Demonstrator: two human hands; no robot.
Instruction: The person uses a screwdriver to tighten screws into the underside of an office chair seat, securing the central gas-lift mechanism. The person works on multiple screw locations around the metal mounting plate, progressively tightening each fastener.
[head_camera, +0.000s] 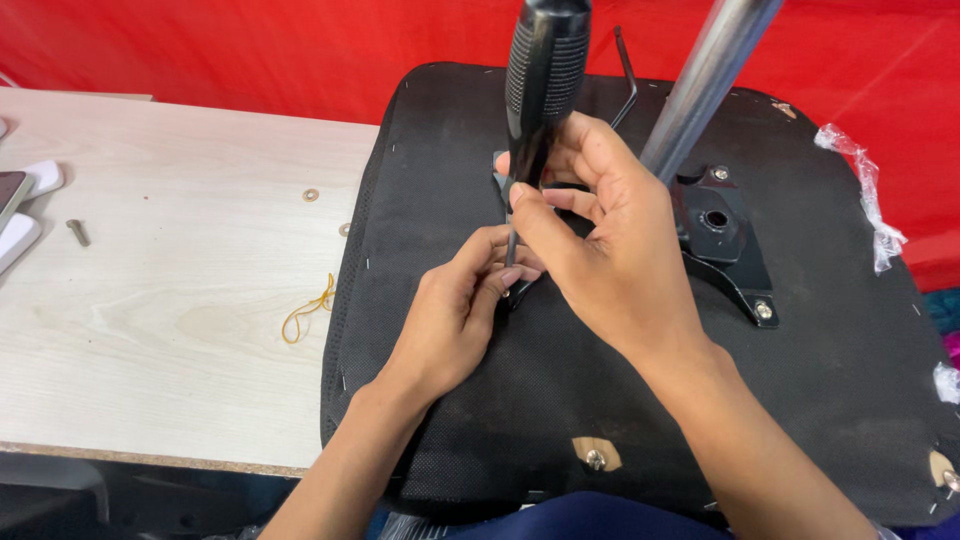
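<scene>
A black fabric-covered chair seat (560, 400) lies upside down on a pale wooden table (150, 290). A black metal bracket (725, 240) is bolted to its underside, and a shiny metal column (705, 80) rises from it. My right hand (610, 250) grips a screwdriver with a black ribbed handle (545, 70), held upright with its tip down on the seat. My left hand (455, 310) pinches the thin shaft near the tip, steadying it at the bracket's left corner. The screw itself is hidden by my fingers.
On the table lie a yellow rubber band (308, 312), a loose bolt (78, 232), a washer (311, 194) and a white and dark object (20, 200) at the left edge. A black hex key (628, 75) rests on the seat. Crumpled clear plastic (868, 195) hangs at the right. Red cloth (250, 50) lies behind.
</scene>
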